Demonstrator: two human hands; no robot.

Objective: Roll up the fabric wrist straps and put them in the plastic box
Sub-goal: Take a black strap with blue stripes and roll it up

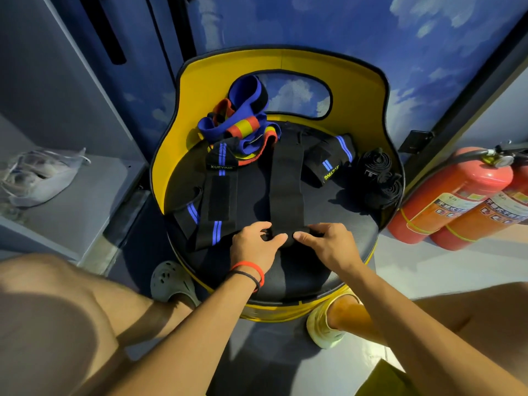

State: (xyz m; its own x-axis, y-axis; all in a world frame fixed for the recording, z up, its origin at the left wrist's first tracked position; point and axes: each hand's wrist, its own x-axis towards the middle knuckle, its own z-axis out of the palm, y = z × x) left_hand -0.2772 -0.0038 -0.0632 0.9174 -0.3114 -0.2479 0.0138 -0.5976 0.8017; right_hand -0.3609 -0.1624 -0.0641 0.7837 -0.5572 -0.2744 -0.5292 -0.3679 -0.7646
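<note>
A plain black wrist strap lies stretched lengthwise down the middle of the black seat of a yellow chair. My left hand and my right hand both pinch its near end, which is curled into a small roll between my fingertips. Left of it lies a flat black strap with blue stripes. Another blue-striped strap lies loosely folded at the right. Two rolled black straps sit at the seat's right edge. No plastic box is clearly in view.
A heap of blue, red and yellow bands lies at the back of the seat. Two red fire extinguishers lie on the floor at the right. A clear plastic bag rests on a grey shelf at the left. My feet flank the chair.
</note>
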